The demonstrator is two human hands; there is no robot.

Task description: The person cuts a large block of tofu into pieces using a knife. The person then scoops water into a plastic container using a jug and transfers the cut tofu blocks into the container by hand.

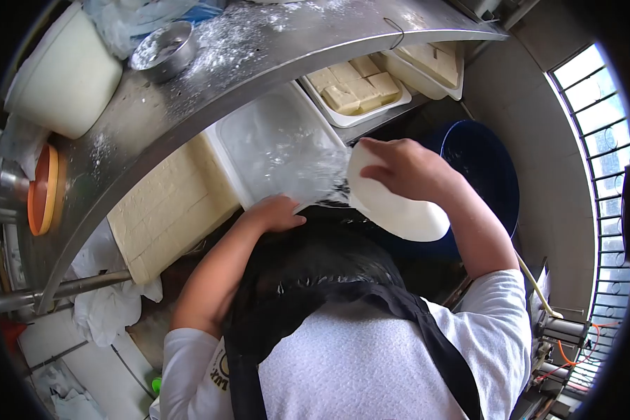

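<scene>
Mtl shelf (141, 99) has wht tub (66, 77), bowl (177, 59), pwdr (224, 47).

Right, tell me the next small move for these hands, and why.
Probably steady the near edge of the white tray with the left hand: water is splashing inside, close to the white bowl in the right hand, so a firm hold might limit spills.

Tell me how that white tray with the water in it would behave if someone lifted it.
The white tray would probably feel heavy, since water spreads across its broad base. It would likely slosh and spill if tilted, as the water's surface is rippled and splashing. Its rim may be slippery, with splashes so close to the edge.
</scene>
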